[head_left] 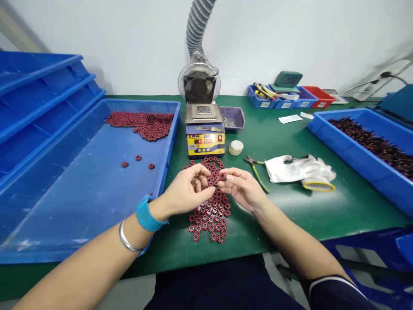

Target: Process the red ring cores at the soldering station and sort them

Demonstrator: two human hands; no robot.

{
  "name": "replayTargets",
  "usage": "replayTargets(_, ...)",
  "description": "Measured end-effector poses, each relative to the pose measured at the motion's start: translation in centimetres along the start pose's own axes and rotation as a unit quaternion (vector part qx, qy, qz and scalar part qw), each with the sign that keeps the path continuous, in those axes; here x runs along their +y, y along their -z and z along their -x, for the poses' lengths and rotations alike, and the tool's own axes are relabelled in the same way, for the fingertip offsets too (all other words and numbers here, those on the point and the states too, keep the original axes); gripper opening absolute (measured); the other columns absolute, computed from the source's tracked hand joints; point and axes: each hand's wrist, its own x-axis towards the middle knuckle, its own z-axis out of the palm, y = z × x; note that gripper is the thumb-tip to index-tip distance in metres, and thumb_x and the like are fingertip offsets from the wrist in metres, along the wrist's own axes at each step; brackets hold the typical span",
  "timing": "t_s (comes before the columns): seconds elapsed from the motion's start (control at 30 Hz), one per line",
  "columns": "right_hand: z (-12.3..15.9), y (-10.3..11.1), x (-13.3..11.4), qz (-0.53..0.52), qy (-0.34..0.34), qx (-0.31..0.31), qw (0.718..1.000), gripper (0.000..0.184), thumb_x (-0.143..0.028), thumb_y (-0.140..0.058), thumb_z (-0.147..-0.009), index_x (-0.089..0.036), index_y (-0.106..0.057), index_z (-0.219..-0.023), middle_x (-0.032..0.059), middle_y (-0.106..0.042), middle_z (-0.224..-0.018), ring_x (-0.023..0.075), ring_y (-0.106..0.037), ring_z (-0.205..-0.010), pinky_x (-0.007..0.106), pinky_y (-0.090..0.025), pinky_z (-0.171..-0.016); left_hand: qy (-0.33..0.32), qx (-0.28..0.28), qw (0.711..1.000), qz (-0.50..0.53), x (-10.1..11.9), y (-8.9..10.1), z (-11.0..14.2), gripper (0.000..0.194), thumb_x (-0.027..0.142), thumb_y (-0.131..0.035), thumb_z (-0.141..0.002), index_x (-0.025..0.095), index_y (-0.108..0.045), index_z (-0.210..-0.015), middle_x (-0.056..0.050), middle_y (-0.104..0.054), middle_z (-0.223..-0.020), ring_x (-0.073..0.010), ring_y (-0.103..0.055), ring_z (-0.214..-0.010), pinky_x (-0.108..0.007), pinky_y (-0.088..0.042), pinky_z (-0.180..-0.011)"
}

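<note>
My right hand (241,186) pinches a small red stator (222,176), a toothed ring with dark edges, between thumb and fingertips. Facing it, my left hand (187,187) has its fingers curled and the thumb held apart from them, with nothing visible between. Both hands are over a spread of similar red stators (211,219) lying flat on the green table, many with their round holes facing up. Just behind stands a solder pot (205,144) with a yellow front panel and lit red digits; a square of shiny metal (203,110) shows on top.
At left, a large blue tray (80,172) holds piled red stators (151,127). Right of the hands lie green-handled cutters (260,176) and white gloves (287,168). A blue bin (358,159) of dark parts stands far right. A fan (198,89) and hose (199,26) rise behind the pot.
</note>
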Motion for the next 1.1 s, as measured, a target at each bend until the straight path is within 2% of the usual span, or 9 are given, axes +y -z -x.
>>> replayTargets(0.1, -0.8, 0.3, -1.6, 0.028, 0.032, 0.025, 0.999, 0.029, -0.033, -0.085, -0.061, -0.022, -0.073, -0.084, -0.0020, -0.073, -0.073, 0.0102, -0.071, -0.072, 0.022, -0.058, -0.071, -0.003, -0.012, 0.997, -0.083, -0.5, -0.3, 0.0, 0.022, 0.031, -0.063, -0.074, 0.016, -0.053, -0.087, 0.004, -0.052, -0.067, -0.0094, -0.048, -0.052, -0.024, -0.040, -0.050)
replayTargets(0.17, -2.3, 0.3, -3.6, 0.088, 0.075, 0.049, 0.992, 0.029, -0.032, -0.085, -0.059, -0.021, -0.072, -0.083, -0.0014, -0.073, -0.077, 0.0101, -0.070, -0.071, 0.023, -0.057, -0.071, -0.015, -0.005, 0.994, -0.112, -0.9, -0.3, 0.0, 0.022, 0.034, -0.063, -0.075, 0.017, -0.054, -0.085, 0.003, -0.054, -0.067, -0.0098, -0.048, -0.053, -0.025, -0.040, -0.051)
replayTargets(0.3, -8.6, -0.4, -9.0, 0.256, 0.178, 0.117, 0.943, 0.019, -0.022, -0.078, -0.065, -0.017, -0.070, -0.081, -0.0001, -0.070, -0.073, 0.0086, -0.065, -0.063, 0.021, -0.052, -0.063, -0.032, 0.004, 0.991, -0.130, -1.3, 0.0, -0.1, 0.023, 0.036, -0.064, -0.076, 0.017, -0.054, -0.085, 0.002, -0.057, -0.070, -0.0103, -0.049, -0.053, -0.026, -0.041, -0.053)
replayTargets(0.4, -14.9, -1.8, -12.5, 0.430, 0.237, 0.161, 0.856, 0.006, -0.016, -0.067, -0.074, -0.012, -0.069, -0.078, 0.0022, -0.067, -0.067, 0.0107, -0.061, -0.061, 0.026, -0.052, -0.065, -0.046, 0.000, 0.989, -0.140, -1.3, 0.7, -0.2, 0.021, 0.035, -0.064, -0.076, 0.018, -0.054, -0.083, 0.001, -0.057, -0.071, -0.0111, -0.051, -0.055, -0.026, -0.042, -0.055)
replayTargets(0.53, -21.4, -3.8, -14.5, 0.645, 0.264, 0.191, 0.691, 0.010, -0.018, -0.064, -0.077, -0.011, -0.068, -0.072, 0.0084, -0.068, -0.072, 0.0195, -0.065, -0.076, 0.034, -0.053, -0.080, -0.074, -0.007, 0.977, -0.202, -1.5, 2.0, -0.5, 0.020, 0.034, -0.064, -0.078, 0.017, -0.057, -0.085, -0.001, -0.061, -0.073, -0.0145, -0.055, -0.063, -0.029, -0.045, -0.060)
replayTargets(0.57, -22.4, -4.2, -14.5, 0.678, 0.261, 0.195, 0.659, 0.010, -0.018, -0.064, -0.077, -0.011, -0.068, -0.071, 0.0100, -0.069, -0.075, 0.0216, -0.066, -0.080, 0.036, -0.052, -0.083, -0.079, -0.005, 0.972, -0.223, -1.6, 2.4, -0.6, 0.021, 0.034, -0.064, -0.078, 0.017, -0.058, -0.088, -0.002, -0.062, -0.076, -0.0161, -0.057, -0.066, -0.030, -0.046, -0.063)
replayTargets(0.63, -23.8, -5.0, -14.2, 0.717, 0.248, 0.193, 0.623, 0.010, -0.018, -0.064, -0.077, -0.010, -0.068, -0.073, 0.0129, -0.069, -0.081, 0.0248, -0.066, -0.087, 0.039, -0.051, -0.088, -0.079, -0.006, 0.962, -0.263, -1.7, 3.0, -0.8, 0.025, 0.035, -0.064, -0.080, 0.016, -0.059, -0.094, -0.005, -0.065, -0.082, -0.0191, -0.061, -0.073, -0.032, -0.048, -0.068)
replayTargets(0.83, -25.6, -6.2, -12.7, 0.749, 0.212, 0.187, 0.600, 0.016, -0.019, -0.064, -0.077, -0.006, -0.070, -0.085, 0.0184, -0.068, -0.094, 0.0308, -0.064, -0.101, 0.046, -0.048, -0.097, -0.070, -0.037, 0.940, -0.332, -1.5, 3.4, -0.6, 0.029, 0.036, -0.063, -0.082, 0.016, -0.060, -0.102, -0.011, -0.069, -0.101, -0.0257, -0.065, -0.092, -0.038, -0.051, -0.080)
replayTargets(1.1, -27.1, -5.7, -12.2, 0.742, 0.229, 0.178, 0.604, 0.014, -0.012, -0.069, -0.069, -0.005, -0.068, -0.081, 0.0189, -0.065, -0.088, 0.0347, -0.063, -0.101, 0.054, -0.049, -0.093, -0.068, -0.079, 0.926, -0.364, -1.0, 3.1, -0.3, 0.028, 0.040, -0.060, -0.084, 0.015, -0.060, -0.098, -0.012, -0.068, -0.102, -0.0291, -0.065, -0.093, -0.040, -0.051, -0.079)
